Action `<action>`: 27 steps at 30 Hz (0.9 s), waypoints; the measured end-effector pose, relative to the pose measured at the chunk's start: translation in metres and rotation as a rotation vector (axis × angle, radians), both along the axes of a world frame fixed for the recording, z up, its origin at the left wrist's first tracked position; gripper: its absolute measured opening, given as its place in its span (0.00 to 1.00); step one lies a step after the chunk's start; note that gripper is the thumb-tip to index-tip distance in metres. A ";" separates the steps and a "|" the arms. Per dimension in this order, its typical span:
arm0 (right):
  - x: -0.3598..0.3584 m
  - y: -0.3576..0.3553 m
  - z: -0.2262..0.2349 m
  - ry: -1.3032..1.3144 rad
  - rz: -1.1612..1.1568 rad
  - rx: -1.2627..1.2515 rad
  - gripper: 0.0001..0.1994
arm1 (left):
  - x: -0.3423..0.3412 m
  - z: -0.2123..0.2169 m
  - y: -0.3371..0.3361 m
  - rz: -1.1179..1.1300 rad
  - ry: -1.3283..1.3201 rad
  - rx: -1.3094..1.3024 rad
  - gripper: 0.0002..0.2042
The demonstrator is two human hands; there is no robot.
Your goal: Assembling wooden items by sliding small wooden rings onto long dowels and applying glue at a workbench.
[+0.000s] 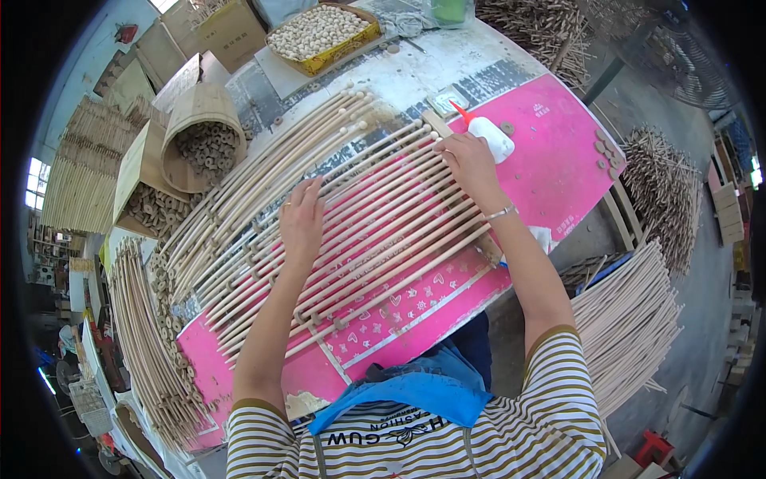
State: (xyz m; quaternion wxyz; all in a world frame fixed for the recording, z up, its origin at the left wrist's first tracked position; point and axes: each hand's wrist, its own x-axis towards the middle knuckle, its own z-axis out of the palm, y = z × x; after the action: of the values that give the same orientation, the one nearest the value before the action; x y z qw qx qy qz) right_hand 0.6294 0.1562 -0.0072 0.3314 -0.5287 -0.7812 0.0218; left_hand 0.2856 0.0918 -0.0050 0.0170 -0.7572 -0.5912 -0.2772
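Note:
A row of thin pale wooden rods (375,231) lies slantwise across the pink board, with small wooden balls (417,124) on the upper right ends. My left hand (302,225) rests over the rods near their middle, fingers stretched forward. My right hand (469,166) is at the balled ends, its fingers bent together; whatever is between the fingertips is hidden. Just beyond it lies a white glue bottle (491,139) with a red nozzle. Brown wooden rings (341,323) sit on the rods toward their lower left parts.
A yellow tray (345,40) of wooden balls stands at the far side. Tipped containers (185,108) of wooden rings stand at left, beside bundled rods (144,335). Loose rings (610,156) lie on the pink board (550,152). More rod piles (630,319) are at right, near a fan (678,60).

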 end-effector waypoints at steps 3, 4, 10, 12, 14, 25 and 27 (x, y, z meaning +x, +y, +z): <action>-0.002 0.030 -0.010 -0.121 0.103 -0.056 0.02 | -0.022 -0.003 0.007 0.035 0.012 -0.075 0.19; 0.000 0.035 -0.014 -0.140 0.131 -0.055 0.01 | -0.028 -0.006 0.009 0.022 0.038 -0.053 0.20; 0.001 0.054 -0.004 -0.306 0.254 -0.110 0.02 | -0.053 -0.017 0.004 0.025 0.052 -0.096 0.19; 0.016 0.060 -0.001 -0.344 0.254 -0.077 0.02 | -0.051 -0.015 0.004 0.029 0.039 -0.123 0.18; 0.018 0.061 0.001 -0.378 0.243 -0.086 0.02 | -0.052 -0.016 0.004 0.036 0.029 -0.150 0.18; 0.022 0.021 0.018 -0.304 0.240 -0.224 0.03 | -0.060 -0.020 -0.001 0.043 0.034 -0.145 0.20; 0.024 0.019 0.013 -0.304 0.256 -0.179 0.03 | -0.057 -0.018 -0.001 0.034 0.019 -0.153 0.20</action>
State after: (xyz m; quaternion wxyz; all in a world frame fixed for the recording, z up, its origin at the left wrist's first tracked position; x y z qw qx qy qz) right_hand 0.6533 0.1752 0.0058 0.1561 -0.4497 -0.8778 0.0531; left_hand 0.2285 0.0911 -0.0231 -0.0305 -0.7488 -0.6233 -0.2235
